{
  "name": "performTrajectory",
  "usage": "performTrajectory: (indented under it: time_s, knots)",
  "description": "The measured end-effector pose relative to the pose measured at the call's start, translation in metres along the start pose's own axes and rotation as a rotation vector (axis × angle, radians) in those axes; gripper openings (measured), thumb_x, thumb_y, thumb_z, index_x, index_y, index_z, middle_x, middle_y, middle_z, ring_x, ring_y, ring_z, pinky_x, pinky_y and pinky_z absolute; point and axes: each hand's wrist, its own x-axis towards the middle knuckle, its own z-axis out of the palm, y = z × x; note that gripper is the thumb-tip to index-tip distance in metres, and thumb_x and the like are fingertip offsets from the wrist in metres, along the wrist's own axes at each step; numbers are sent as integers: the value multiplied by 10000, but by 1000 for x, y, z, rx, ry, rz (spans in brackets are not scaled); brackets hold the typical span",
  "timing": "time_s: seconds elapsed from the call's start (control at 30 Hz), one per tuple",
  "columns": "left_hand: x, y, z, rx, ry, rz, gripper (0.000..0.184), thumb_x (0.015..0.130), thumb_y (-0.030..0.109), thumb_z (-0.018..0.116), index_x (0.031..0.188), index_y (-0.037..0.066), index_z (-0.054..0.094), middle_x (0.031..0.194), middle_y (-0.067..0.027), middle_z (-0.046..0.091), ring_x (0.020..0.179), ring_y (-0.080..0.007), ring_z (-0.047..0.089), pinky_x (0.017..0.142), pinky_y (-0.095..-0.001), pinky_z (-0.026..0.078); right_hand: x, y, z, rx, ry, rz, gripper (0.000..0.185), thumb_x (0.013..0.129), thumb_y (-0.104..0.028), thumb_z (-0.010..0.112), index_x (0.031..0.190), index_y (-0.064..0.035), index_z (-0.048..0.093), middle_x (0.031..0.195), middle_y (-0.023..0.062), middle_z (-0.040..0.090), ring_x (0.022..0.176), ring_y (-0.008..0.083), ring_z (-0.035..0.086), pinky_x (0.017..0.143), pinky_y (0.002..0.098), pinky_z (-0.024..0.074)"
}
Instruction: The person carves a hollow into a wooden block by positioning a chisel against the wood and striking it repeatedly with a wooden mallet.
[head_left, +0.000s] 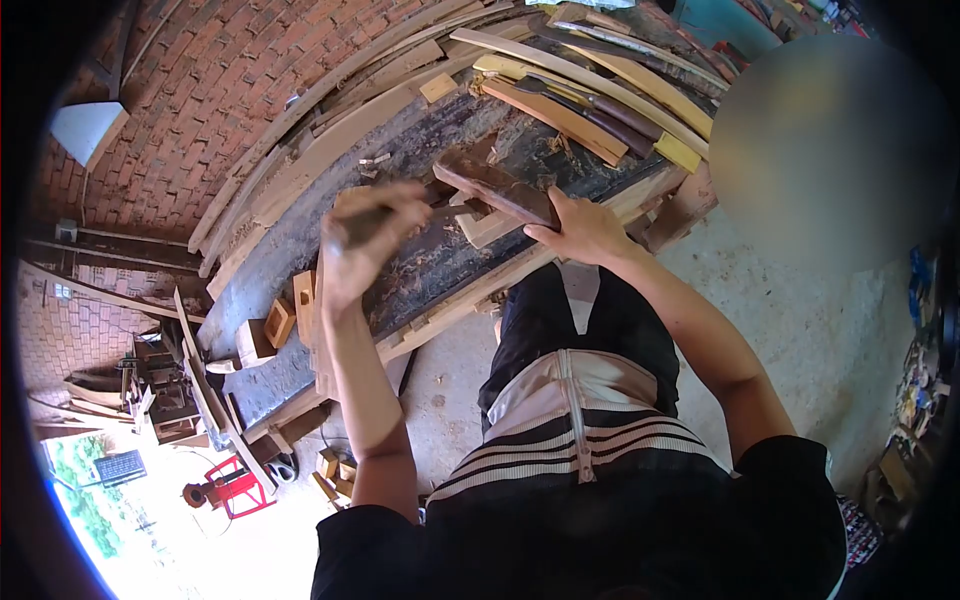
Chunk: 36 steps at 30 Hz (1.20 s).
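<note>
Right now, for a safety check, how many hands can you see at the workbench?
2: the left hand, motion-blurred, over the workbench, and the right hand, gripping the near end of a dark wooden block. The blurred patch might hide others.

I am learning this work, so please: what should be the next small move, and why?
Probably tighten the grip of the right hand on the dark wooden piece: it grasps only one end, and the blurred left hand is near the other.
</note>
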Motion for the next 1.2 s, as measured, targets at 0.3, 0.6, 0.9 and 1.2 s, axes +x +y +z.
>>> performTrajectory:
  time_s: [0.3,0.6,0.9,1.2]
  knots:
    - [31,-26,28,-534,1139,78,370,993,258,626,699,98,469,529,-9,408,440,-123,391,479,-313,437,-2,1,5,84,-37,71,714,890,-616,603,1233,2,509,907,305,694,890,488,694,797,558,560]
    - [34,-40,52,-353,1338,186,362,999,422,607,990,97,447,697,15,409,622,-106,435,584,-291,415,0,5,10,83,14,70,731,890,-611,606,1262,9,495,845,293,697,854,486,697,767,561,563]
    - [28,-51,69,30,1130,357,258,1078,202,469,1090,79,242,680,-61,515,560,-104,473,493,-246,417,-1,7,11,110,58,45,697,889,-584,622,1239,6,505,832,288,698,831,484,699,753,563,564]
    - [35,-44,76,78,1125,301,281,1068,224,488,1021,78,252,617,-41,500,556,-102,474,527,-264,434,-1,0,4,75,-42,98,765,903,-570,614,1386,-5,438,855,301,695,862,490,685,789,563,550]
